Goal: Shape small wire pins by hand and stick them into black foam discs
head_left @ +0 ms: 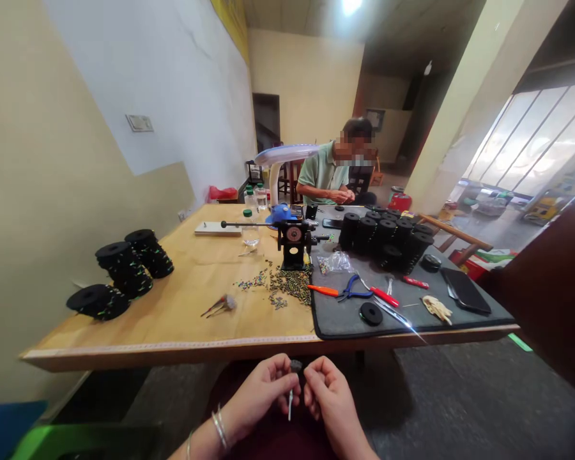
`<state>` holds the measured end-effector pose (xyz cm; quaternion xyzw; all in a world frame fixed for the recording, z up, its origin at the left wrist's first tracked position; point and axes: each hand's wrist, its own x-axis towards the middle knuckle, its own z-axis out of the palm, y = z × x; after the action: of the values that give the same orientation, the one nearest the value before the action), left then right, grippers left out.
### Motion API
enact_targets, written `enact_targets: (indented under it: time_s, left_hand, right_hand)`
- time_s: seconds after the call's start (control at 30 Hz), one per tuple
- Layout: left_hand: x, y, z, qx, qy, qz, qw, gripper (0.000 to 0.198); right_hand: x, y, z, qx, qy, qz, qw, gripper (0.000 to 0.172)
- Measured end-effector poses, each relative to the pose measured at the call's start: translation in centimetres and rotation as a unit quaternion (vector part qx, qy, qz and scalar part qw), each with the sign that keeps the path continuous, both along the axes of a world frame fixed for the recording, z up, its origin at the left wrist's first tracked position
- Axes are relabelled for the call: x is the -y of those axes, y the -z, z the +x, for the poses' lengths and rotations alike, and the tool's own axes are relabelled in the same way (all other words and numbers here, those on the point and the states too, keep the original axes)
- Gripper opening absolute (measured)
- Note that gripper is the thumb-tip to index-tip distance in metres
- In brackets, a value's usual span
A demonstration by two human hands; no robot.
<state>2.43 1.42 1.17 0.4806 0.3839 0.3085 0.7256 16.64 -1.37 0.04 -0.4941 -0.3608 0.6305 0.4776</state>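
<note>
Both of my hands are raised over my lap, just in front of the table's near edge. My left hand point(274, 384) is closed, thumb against fingers, on a small thin piece with a white tail point(290, 409) and a dark, mesh-like top. Beside it, my right hand point(329, 391) is also closed, fingertips pinched together close to that piece. Whatever is between the right fingertips is too small to make out. On the table beyond lie a pile of small metallic pieces point(290, 287) and a little bundle with dark thin tails point(220, 305).
A black hand-cranked device point(294, 246) stands mid-table. Black foam spools point(124, 265) stand left, more spools point(388, 233) right. Blue-handled pliers point(355, 292), a small spool point(371, 313) and a dark phone-like case point(466, 291) lie on the grey mat point(335, 327). Another person point(323, 172) sits opposite.
</note>
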Motion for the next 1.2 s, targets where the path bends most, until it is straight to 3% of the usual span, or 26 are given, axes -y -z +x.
enact_targets:
  time_s: [0.37,0.77,0.93,1.2]
  left_hand:
    - [0.2,0.9,-1.1,0.015,0.007,0.011,1.0,0.038]
    - [0.2,1.0,-1.7,0.029,-0.054,-0.016,0.998,0.029]
    - [0.1,1.3,-1.8,0.055,-0.094,-0.072,0.991,0.031]
    - [-0.1,1.4,-1.5,0.085,-0.095,-0.104,0.986,0.031]
  right_hand:
    - [-0.3,-0.3,-1.5,0.044,-0.013,0.009,0.999,0.054]
    - [-0.5,0.2,-2.2,0.066,-0.024,0.014,0.997,0.054]
    - [0.0,0.1,-2.0,0.081,-0.023,-0.002,0.996,0.053]
    - [0.3,-0.3,-2.0,0.091,-0.048,-0.029,0.994,0.052]
